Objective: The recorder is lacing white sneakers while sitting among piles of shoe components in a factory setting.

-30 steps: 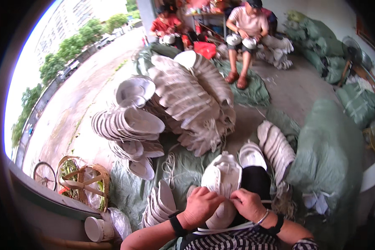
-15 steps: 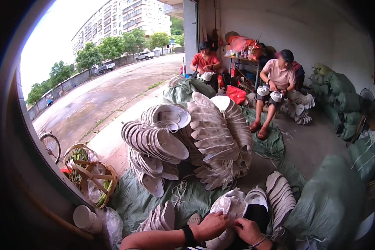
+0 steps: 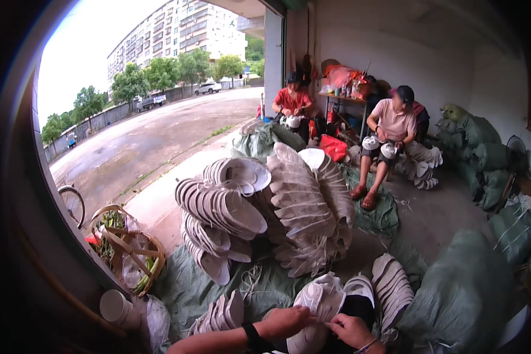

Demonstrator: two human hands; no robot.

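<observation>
Green sheeting (image 3: pixel 177 283) covers part of the grey floor (image 3: pixel 439 203) beneath stacked pale shoe uppers (image 3: pixel 304 200) in a room (image 3: pixel 413 65) open to paved ground (image 3: pixel 159 138). Nearer, the left hand (image 3: pixel 286 323) and right hand (image 3: pixel 354 331) bend their fingers close together at a white shoe (image 3: pixel 320 296); whether they pinch anything, I cannot tell.

Near, both hands (image 3: pixel 287 322) touch a white sneaker upper (image 3: pixel 320 297); stacked uppers (image 3: pixel 301 203) stand beyond, a wicker basket (image 3: pixel 158 255) left, two people (image 3: pixel 387 121) far.

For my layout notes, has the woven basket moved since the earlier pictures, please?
No; the woven basket stays beside the doorway edge; only the view has shifted.
</observation>
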